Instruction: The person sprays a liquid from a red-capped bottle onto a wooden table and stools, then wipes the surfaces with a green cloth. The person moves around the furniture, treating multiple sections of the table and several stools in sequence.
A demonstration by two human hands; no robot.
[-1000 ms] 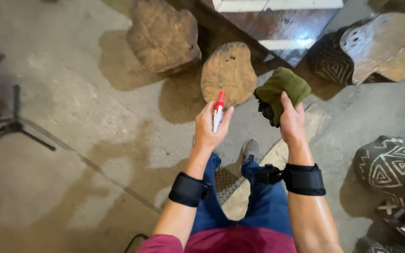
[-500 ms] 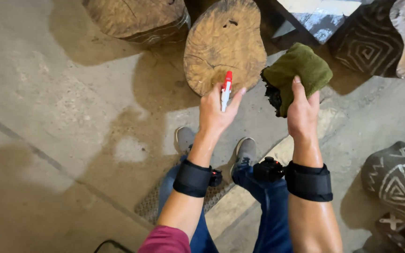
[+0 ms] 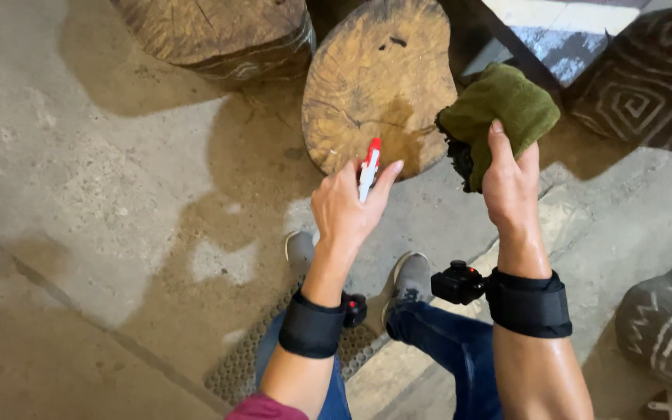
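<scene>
Gripping spray bottle [image 3: 369, 167] and cloth [image 3: 499, 113] in fingers.

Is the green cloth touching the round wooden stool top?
Cannot tell. In the head view the green cloth, held in the right hand, overlaps the stool edge; no gap or contact shows.

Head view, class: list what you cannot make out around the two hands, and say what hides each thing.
- Spray bottle: only its red and white top shows; the left hand covers the body.
- Green cloth: the right hand hides its lower fold and the dark material beneath.
- Second wooden stump: cut off by the top edge.
- Carved patterned block: cut off by the right edge.
</scene>
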